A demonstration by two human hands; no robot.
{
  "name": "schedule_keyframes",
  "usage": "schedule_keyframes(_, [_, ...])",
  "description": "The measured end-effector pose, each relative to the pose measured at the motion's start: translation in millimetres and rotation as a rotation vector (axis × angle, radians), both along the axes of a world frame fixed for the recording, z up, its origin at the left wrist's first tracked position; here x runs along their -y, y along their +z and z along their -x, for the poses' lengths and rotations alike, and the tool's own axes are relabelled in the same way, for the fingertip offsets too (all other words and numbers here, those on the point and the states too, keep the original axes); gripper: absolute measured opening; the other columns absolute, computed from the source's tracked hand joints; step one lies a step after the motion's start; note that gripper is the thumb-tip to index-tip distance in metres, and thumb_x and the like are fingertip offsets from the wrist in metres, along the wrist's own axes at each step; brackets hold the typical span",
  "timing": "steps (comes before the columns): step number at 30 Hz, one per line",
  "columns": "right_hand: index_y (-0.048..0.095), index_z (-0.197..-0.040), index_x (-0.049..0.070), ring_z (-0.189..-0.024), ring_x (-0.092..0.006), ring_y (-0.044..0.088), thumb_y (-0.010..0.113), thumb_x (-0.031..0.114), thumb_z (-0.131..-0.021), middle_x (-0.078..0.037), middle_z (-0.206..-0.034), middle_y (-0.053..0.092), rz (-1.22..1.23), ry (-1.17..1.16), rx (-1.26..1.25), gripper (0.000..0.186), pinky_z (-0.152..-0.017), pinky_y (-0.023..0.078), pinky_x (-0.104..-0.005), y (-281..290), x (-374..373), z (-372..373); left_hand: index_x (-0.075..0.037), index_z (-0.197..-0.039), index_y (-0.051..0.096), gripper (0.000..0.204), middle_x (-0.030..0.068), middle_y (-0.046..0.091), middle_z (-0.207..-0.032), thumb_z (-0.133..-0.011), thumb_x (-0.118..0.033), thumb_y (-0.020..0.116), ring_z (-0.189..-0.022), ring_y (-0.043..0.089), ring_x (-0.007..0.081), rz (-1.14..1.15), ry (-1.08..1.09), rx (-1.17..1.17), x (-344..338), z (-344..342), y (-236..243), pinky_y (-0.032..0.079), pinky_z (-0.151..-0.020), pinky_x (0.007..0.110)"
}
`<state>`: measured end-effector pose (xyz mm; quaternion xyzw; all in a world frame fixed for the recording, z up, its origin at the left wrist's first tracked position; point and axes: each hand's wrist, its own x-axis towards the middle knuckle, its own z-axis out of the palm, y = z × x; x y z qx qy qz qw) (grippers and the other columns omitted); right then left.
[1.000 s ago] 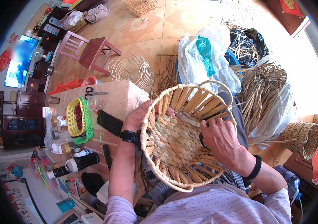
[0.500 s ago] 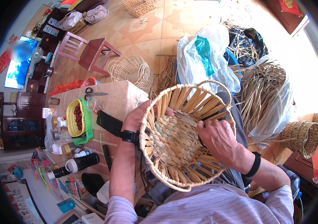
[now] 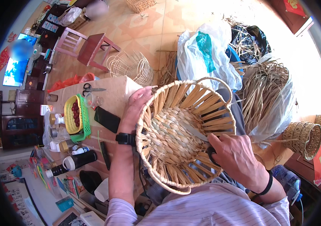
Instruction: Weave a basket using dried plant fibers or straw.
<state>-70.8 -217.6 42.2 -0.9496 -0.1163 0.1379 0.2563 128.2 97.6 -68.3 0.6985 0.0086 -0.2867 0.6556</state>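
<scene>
A round woven straw basket [image 3: 175,132] lies tilted over my lap, its inside facing up. Its base is tightly plaited, flat strips fan out to a wrapped rim, and a loop handle stands at the far side. My left hand [image 3: 135,107] grips the rim at the left, with some fingers hidden behind it. Inside the basket on the right, my right hand [image 3: 237,156] is closed around a pair of scissors [image 3: 214,156] with black handles. Their pale blade points left across the woven base, close to the strips.
To the left, a table holds another pair of scissors [image 3: 92,89], a phone [image 3: 106,119], a yellow-green basket [image 3: 87,120] of red fruit and a black bottle [image 3: 80,160]. Beyond are a wire-like basket frame [image 3: 130,69], a chair [image 3: 91,49] and dried straw [image 3: 266,86] in plastic bags.
My right hand has drawn back toward the basket's right rim, bringing the scissors' handle and blade into clearer view. My left hand has shifted onto the outer rim, its fingers no longer inside.
</scene>
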Motion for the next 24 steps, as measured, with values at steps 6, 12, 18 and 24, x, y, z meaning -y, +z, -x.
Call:
schedule_keyframes(6, [0.060, -0.133, -0.004, -0.094, -0.0306, 0.067, 0.067, 0.008, -0.090, -0.013, -0.097, 0.059, 0.000, 0.192, 0.126, 0.045, -0.077, 0.051, -0.0428, 7, 10, -1, 0.002, -0.164, 0.046, 0.071, 0.0147, 0.053, -0.162, -0.118, -0.053, 0.045, -0.148, 0.052, 0.0226, 0.170, -0.033, -0.059, -4, 35, 32, 0.040, -0.124, 0.041])
schedule_keyframes(12, [0.060, -0.136, -0.006, -0.082, -0.0313, 0.070, 0.066, 0.008, -0.091, -0.012, -0.088, 0.063, 0.077, 0.258, 0.013, 0.048, -0.070, 0.052, -0.0430, 18, 16, -15, 0.002, -0.164, 0.046, 0.067, 0.0130, 0.055, -0.162, -0.116, -0.044, 0.053, -0.148, 0.053, 0.0229, 0.193, -0.162, 0.030, -51, 64, 1, 0.039, -0.127, 0.040])
schedule_keyframes(18, [0.064, -0.129, -0.004, -0.075, -0.0299, 0.072, 0.068, 0.008, -0.089, -0.011, -0.077, 0.065, -0.115, 0.384, 0.070, 0.042, -0.063, 0.054, -0.0438, -7, 4, -2, 0.001, -0.163, 0.047, 0.066, 0.0112, 0.055, -0.162, -0.111, -0.036, 0.065, -0.146, 0.055, 0.0227, 0.338, -0.075, 0.011, -4, 85, 47, 0.040, -0.126, 0.039])
schedule_keyframes(24, [0.062, -0.134, 0.002, -0.070, -0.0347, 0.072, 0.077, 0.014, -0.085, -0.013, -0.075, 0.066, -0.113, 0.331, -0.015, 0.053, -0.060, 0.052, -0.0471, -15, -3, 17, -0.002, -0.157, 0.055, 0.062, 0.0072, 0.063, -0.154, -0.104, -0.024, 0.076, -0.136, 0.061, 0.0155, 0.216, -0.219, 0.421, 10, 94, 53, 0.050, -0.117, 0.035])
